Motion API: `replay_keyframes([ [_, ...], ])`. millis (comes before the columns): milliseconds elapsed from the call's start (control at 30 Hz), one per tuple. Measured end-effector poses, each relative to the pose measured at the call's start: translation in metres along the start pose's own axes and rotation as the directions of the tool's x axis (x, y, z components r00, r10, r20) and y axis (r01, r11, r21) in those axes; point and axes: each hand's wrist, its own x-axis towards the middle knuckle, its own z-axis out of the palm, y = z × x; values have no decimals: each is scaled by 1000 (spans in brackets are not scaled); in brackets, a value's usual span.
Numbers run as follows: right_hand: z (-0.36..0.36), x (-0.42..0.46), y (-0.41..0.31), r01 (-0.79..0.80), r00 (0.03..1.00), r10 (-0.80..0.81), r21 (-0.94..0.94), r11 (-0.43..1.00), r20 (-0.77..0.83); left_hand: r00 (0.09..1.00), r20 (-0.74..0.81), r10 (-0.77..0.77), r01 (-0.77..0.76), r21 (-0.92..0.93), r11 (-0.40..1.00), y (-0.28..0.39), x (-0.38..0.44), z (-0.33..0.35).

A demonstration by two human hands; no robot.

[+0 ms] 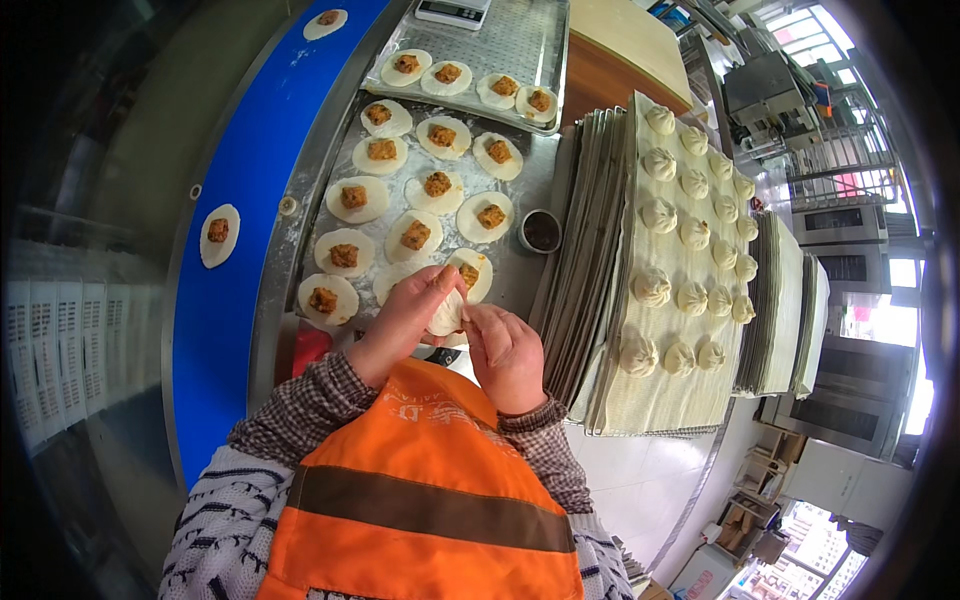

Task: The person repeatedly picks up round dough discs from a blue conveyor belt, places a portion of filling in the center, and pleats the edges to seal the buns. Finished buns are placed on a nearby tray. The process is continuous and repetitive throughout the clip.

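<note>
A pale dough bun (445, 315) is held between my two hands, just above the near edge of the steel worktop (517, 277). My left hand (409, 307) cups it from the left, thumb along its top. The fingertips of my right hand (506, 341) pinch the dough's right edge. Fingers partly cover the bun, so its filling cannot be seen. Beyond my hands, several flat dough rounds with orange-brown filling lie on the floured worktop, among them a filled round (487, 217). Another filled round (474, 276) is partly behind my fingers.
Right of the worktop, pleated buns (660, 215) sit in rows on a cloth-lined tray (675, 409) atop a stack. A small bowl of dark contents (540, 231) stands between. At left runs a blue conveyor belt (247, 172). A metal tray (517, 37) holds more rounds and a scale (452, 13).
</note>
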Motion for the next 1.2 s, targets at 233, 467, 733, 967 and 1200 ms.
replay_keyframes([
  [233,4,3,3,19,999,-20,47,999,25,986,7,-168,167,-148,975,-4,8,-7],
  [467,7,4,-7,-86,996,83,67,994,44,971,4,-240,233,-258,938,-8,12,-8],
  [733,13,3,1,-40,999,42,60,997,-35,991,-35,-130,132,42,990,9,4,0],
  [967,4,15,0,67,992,-82,148,987,97,948,150,-281,268,99,958,11,12,-20],
  [1200,16,8,2,-110,994,109,167,980,14,989,121,-86,89,-22,996,-2,16,-14],
])
